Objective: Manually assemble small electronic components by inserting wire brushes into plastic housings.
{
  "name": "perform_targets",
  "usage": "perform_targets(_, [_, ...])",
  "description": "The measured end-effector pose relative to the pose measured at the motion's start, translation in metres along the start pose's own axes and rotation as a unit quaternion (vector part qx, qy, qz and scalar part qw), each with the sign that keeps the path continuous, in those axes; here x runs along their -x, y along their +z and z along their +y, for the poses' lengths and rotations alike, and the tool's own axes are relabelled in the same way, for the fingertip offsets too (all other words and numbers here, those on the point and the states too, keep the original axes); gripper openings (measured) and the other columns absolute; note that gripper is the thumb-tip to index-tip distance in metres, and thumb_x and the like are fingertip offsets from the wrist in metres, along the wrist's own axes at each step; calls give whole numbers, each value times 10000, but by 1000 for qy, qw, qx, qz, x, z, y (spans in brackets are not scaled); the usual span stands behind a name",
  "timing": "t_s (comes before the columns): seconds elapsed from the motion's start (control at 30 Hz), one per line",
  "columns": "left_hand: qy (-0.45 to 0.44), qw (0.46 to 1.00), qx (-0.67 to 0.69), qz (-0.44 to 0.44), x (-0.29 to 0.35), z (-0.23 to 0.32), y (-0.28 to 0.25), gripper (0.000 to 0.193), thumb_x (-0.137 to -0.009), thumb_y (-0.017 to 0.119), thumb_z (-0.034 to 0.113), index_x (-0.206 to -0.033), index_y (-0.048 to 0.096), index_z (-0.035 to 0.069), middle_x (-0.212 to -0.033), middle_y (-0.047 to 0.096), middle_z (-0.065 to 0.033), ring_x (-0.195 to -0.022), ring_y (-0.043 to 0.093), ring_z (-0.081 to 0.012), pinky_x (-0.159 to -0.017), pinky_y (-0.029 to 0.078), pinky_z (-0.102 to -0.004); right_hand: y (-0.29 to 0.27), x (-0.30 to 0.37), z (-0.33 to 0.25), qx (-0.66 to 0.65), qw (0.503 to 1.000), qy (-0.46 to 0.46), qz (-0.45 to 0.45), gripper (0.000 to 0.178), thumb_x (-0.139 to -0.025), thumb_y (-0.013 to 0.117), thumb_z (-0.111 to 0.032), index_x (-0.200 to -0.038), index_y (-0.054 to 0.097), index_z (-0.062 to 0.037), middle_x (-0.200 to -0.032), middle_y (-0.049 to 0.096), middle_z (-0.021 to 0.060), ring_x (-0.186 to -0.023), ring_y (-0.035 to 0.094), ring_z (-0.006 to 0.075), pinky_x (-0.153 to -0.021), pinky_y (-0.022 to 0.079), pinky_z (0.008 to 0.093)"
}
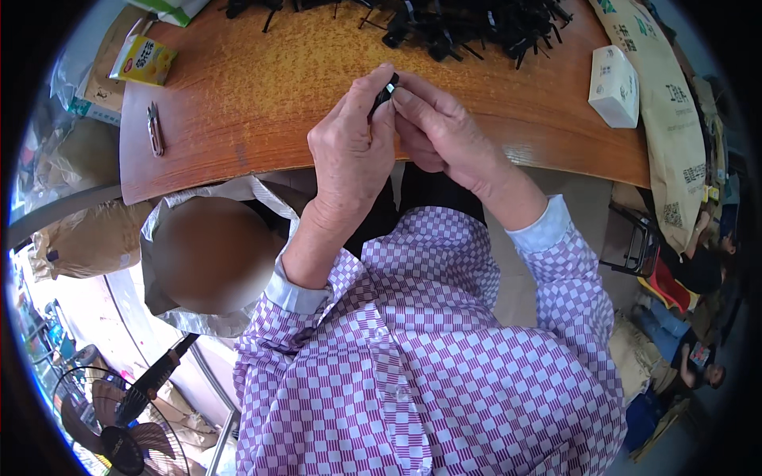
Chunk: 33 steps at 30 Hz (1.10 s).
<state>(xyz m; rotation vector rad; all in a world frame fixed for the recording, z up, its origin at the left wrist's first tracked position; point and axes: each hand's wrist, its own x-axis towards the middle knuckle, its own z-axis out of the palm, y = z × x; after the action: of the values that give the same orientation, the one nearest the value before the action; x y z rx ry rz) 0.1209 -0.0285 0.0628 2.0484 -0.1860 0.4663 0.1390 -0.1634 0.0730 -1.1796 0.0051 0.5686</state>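
Above the table's near edge, my two hands meet with their fingertips together. My left hand (353, 143) is closed, its thumb and fingers pinching a small black piece (383, 97) with a bright glint on it. The thumb and forefinger of my right hand (444, 127) pinch at the right side of the same piece; its other fingers curl in. Most of the piece is hidden by my fingers, so its exact kind does not show. At the far side of the table lies a heap of black pieces (476, 28) with short strap-like ends.
Thread snips (155, 129) lie on the wooden table (262, 95) at the left, near a yellow drink carton (144, 60). A white box (613, 86) stands at the right beside a large printed sack (671, 119). Below left are an open bag (155, 270) and a fan (119, 428).
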Motion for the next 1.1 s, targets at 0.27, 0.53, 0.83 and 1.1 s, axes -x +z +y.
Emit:
perform_targets(0.27, [-138,954,257,-68,-15,10,-14,251,-931,472,42,-1179,435,42,-910,645,-127,-685,613,-137,-601,486,-221,-30,-4,9,318,912,-257,26,326,-960,505,-242,-1225,508,-54,-683,526,-25,-572,486,34,-493,410,193])
perform_targets(0.53, [-315,782,532,-82,-18,16,-22,309,-935,510,78,-1235,447,39,-921,606,-88,-690,608,-140,-607,506,-227,-28,10,-9,62,983,-165,-48,182,-926,567,-198,-1034,570,-52,-734,599,-7,-504,478,4,-400,347,138])
perform_targets(0.83, [-278,822,464,-180,-3,15,-20,354,-911,555,77,-1256,494,32,-891,593,-44,-651,589,-90,-543,464,-181,-34,4,-6,29,988,-94,-120,150,-916,586,-218,-947,578,-71,-648,497,-63,-457,371,-13,-391,265,151])
perform_targets(1.1, [-191,928,239,-212,9,6,-23,421,-860,542,-58,-1258,433,31,-881,589,-47,-695,585,-77,-625,508,-217,-14,-3,11,191,960,-196,-59,172,-902,609,-199,-861,593,-33,-648,493,-56,-574,442,39,-493,357,215])
